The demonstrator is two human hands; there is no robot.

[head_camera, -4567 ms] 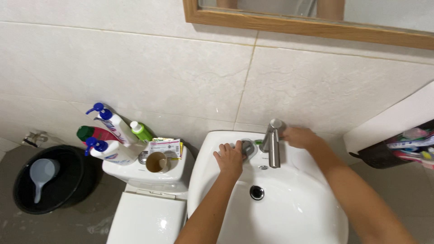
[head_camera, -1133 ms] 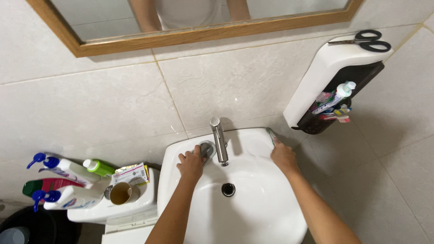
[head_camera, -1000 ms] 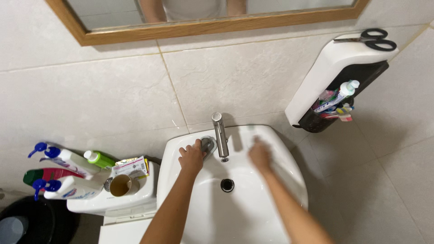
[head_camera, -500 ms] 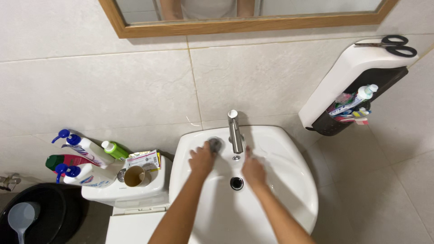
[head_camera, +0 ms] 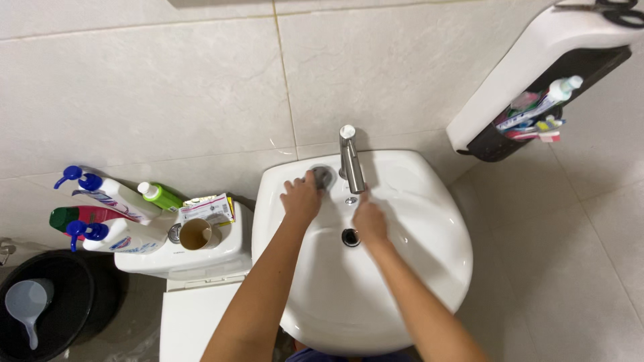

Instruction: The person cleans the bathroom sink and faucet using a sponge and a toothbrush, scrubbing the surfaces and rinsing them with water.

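The left hand (head_camera: 300, 199) lies palm down on the back ledge of the white basin (head_camera: 416, 268), fingers loosely curled over a small round grey thing (head_camera: 323, 176) just left of the tap (head_camera: 351, 163); whether it grips that piece or only presses on it cannot be told. The right hand (head_camera: 369, 220) hovers or rests in the bowl just below the tap's spout, fingers together and bent, holding nothing that shows. No water can be made out at the spout. The drain (head_camera: 350, 236) sits just below the tap, beside the right hand.

Left of the tap, past the basin's rim, the toilet tank (head_camera: 201, 258) carries a brown cup (head_camera: 195, 234), a small printed packet (head_camera: 206, 208), a green bottle (head_camera: 159, 195) and several pump bottles (head_camera: 111, 194), crowded close together. Farther left, on the floor, a black bucket (head_camera: 64, 302) holds a pale scoop (head_camera: 28, 307). Up and to the right of the tap, a wall holder (head_camera: 537, 74) keeps a toothpaste tube and brushes, with scissors (head_camera: 614, 8) on top.

The likeliest slip: wet glazed ceramic gives the left hand little grip, so it could slide off the ledge. A wide elbow swing to the left could also topple the crowded bottles or the cup.
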